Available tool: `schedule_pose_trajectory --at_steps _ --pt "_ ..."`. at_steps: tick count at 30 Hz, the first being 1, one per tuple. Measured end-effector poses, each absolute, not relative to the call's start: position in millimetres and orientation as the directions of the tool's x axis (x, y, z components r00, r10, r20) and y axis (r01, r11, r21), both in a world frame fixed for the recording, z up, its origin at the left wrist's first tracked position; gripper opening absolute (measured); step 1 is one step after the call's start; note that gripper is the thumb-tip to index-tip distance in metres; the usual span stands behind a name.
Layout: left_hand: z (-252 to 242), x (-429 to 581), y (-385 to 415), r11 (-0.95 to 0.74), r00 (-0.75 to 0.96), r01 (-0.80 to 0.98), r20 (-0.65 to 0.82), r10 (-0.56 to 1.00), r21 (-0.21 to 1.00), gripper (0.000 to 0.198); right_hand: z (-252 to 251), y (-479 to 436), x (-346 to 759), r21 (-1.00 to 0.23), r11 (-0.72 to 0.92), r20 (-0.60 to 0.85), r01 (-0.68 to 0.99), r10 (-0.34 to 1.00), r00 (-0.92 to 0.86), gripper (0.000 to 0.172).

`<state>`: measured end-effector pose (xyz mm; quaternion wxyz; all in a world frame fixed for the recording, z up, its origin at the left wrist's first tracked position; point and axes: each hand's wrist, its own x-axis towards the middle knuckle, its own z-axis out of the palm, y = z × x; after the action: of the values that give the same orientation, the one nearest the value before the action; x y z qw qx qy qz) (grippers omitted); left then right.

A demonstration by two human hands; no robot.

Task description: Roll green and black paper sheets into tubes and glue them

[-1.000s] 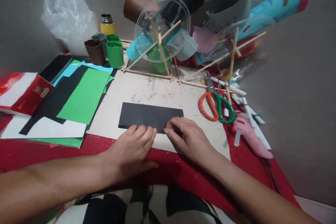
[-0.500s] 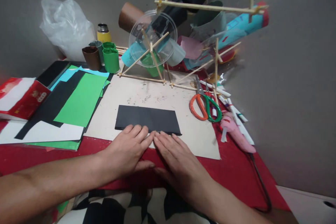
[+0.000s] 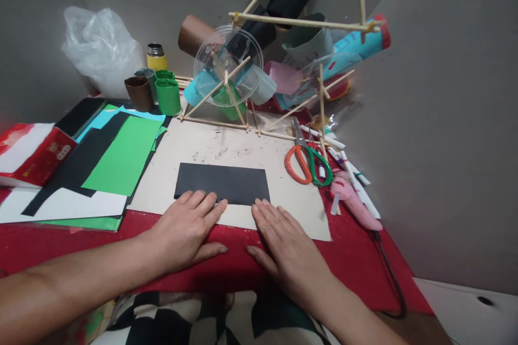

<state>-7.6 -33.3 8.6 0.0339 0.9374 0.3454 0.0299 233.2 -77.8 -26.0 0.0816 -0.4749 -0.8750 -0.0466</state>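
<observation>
A black rectangle of folded paper point(image 3: 222, 182) lies flat on a pale board point(image 3: 154, 186) in front of me. My left hand point(image 3: 190, 226) rests palm down, its fingertips pressing the near left edge of the paper. On the right, my right hand point(image 3: 281, 237) lies flat too, with its fingertips at the paper's near right corner. Both hands have fingers stretched out and thumbs apart, and neither grips anything. A gap of bare board shows between them along the near edge.
Scissors point(image 3: 307, 164) and a pink glue gun point(image 3: 356, 205) with a cord lie on the right. Behind the board stands a frame of wooden sticks point(image 3: 214, 122) with cups and tubes. Coloured sheets point(image 3: 123, 156) are stacked left, near small green cups point(image 3: 169, 98) and a plastic bag point(image 3: 103, 43).
My hands have slid apart along the paper's near edge, the right one moving right and the left slightly left. The whole view has shifted a little.
</observation>
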Motion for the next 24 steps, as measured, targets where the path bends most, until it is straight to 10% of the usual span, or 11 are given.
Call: schedule_pose_trajectory --at_steps 24 --pt "9.3 -63.4 -59.3 -0.493 0.494 0.869 0.105 0.863 -0.036 0.069 -42.2 -81.9 252.2 0.003 0.557 0.273 0.830 0.798 -0.537 0.061"
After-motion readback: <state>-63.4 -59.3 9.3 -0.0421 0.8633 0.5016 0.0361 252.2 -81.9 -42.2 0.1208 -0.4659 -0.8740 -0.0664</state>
